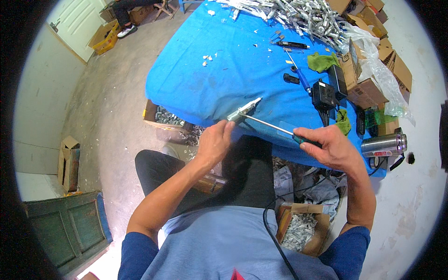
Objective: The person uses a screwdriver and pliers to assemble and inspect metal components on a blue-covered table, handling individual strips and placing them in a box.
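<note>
My left hand (215,143) grips the near end of a whitish-silver elongated part (245,109) at the front edge of the blue-covered table (196,70). Its tapered end points away to the right. In my right hand (330,145) is a screwdriver (270,126), fingers wrapped round its dark green handle. The long metal shaft runs left, and its tip meets the side of the silver part. What lies under my left fingers is hidden.
Many similar silver parts (308,18) are heaped at the table's far side. A blue-handled screwdriver (302,79), black power adapters (323,94), green cloths (323,61) and a steel flask (383,145) lie to the right. Open boxes of parts (301,228) stand below.
</note>
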A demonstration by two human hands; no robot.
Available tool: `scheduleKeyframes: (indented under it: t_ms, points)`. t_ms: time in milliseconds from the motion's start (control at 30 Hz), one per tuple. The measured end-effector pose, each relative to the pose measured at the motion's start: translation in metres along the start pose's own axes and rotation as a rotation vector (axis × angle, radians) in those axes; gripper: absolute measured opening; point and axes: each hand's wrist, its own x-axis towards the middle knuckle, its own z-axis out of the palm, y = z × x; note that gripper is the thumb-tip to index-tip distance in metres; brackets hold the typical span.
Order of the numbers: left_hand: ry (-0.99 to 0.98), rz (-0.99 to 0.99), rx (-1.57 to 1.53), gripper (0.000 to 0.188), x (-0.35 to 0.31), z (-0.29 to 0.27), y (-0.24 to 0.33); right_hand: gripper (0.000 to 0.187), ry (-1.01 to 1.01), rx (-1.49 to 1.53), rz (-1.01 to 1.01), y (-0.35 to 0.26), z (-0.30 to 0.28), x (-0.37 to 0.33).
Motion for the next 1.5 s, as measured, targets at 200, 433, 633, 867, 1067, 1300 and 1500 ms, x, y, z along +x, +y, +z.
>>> scheduleKeyframes:
  t_ms: [200,433,633,867,1067,1300,1500]
  points:
    - [0.055,0.036,-0.055,0.044,0.003,0.002,-0.003,0.036,-0.109,0.206,0.219,0.006,-0.01,0.01]
    - [0.058,0.0,-0.078,0.047,0.003,0.004,-0.014,0.034,-0.104,0.591,0.438,0.015,0.011,-0.002]
    - [0.02,-0.021,-0.141,0.049,0.009,0.003,-0.014,0.036,0.191,-0.179,-0.112,0.005,0.041,-0.016]
    - [-0.048,-0.035,-0.122,0.048,0.01,-0.003,-0.012,0.035,0.107,-0.41,-0.164,-0.007,0.024,-0.01]
    - [-0.017,-0.017,-0.144,0.047,0.009,0.0,-0.014,0.032,0.05,0.071,-0.074,0.015,0.021,-0.001]
    - [0.01,-0.039,-0.271,0.049,0.015,0.005,-0.017,0.034,-0.063,0.463,0.333,0.016,0.027,0.005]
    - [-0.025,-0.089,-0.381,0.051,0.019,0.01,-0.027,0.034,0.206,-0.399,-0.158,-0.011,0.046,-0.007]
